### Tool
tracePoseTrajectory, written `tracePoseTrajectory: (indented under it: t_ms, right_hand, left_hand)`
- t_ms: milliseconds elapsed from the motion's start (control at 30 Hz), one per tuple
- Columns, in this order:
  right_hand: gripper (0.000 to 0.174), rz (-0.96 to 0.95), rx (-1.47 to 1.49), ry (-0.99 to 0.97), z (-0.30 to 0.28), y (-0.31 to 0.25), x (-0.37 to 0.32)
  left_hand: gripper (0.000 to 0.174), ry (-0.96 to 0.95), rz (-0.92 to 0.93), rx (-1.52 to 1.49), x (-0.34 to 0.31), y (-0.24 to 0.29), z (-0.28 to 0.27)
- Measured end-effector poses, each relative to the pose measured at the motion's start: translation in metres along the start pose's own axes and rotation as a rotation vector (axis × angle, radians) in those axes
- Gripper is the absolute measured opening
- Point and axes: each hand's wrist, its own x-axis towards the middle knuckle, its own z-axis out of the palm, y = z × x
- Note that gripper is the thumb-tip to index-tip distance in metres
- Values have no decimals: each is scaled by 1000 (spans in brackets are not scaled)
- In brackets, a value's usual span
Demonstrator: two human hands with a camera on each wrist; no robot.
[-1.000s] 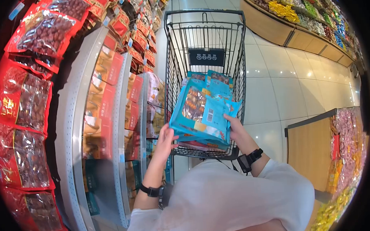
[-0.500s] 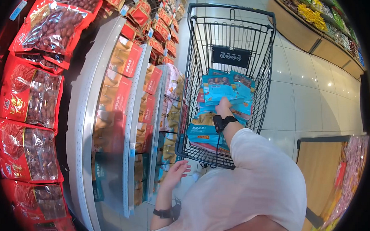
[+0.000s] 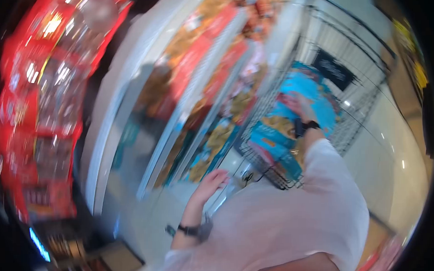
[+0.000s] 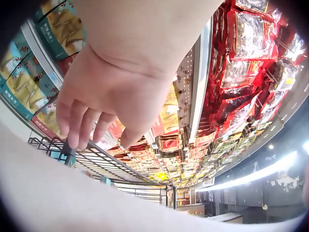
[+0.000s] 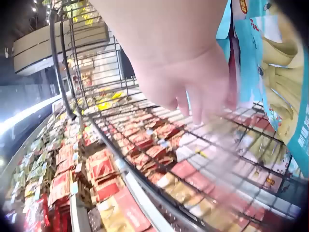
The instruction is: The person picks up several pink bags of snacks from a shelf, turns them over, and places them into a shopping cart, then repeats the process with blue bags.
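My right hand (image 3: 299, 108) reaches into the black wire shopping cart (image 5: 104, 128), over bright blue snack bags (image 3: 304, 83). In the right wrist view its fingers (image 5: 193, 104) hang loosely downward beside a blue bag (image 5: 251, 58), with nothing visible between them. A blue-and-tan bag (image 3: 272, 130) lies nearer the cart's handle end. My left hand (image 3: 213, 180) hovers outside the cart, its fingers relaxed and holding nothing. From the left wrist, that same hand (image 4: 108, 94) overlaps the cart's rim. Motion blur softens the head view.
Shelves (image 3: 196, 102) of packaged goods run along the left of the cart. Red bags (image 3: 55, 94) hang in a column at far left. Pale tiled floor (image 3: 372, 143) lies right of the cart, with a wooden display counter (image 3: 404, 88) beyond.
Both hands held a blue bag over the cart; the bag now lies inside. My left hand has come away, while my right remains among the bags. The head view has swung, shifting the cart rightward.
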Motion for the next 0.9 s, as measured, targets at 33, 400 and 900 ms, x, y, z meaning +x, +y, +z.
tracePoseTrajectory:
  t_ms: [33,400,900]
  right_hand:
    - [38,-23,-66,-44,-11,10,16]
    - [18,-375,-444,-9,71,95,-158]
    - [12,-521,-960,-539,185,189,-337]
  left_hand:
    - [32,12,7,-6,-2,2,-2]
    - [29,249,130,-126,-3,5,-85]
    - [31,1227,334,46,30,-80,-389]
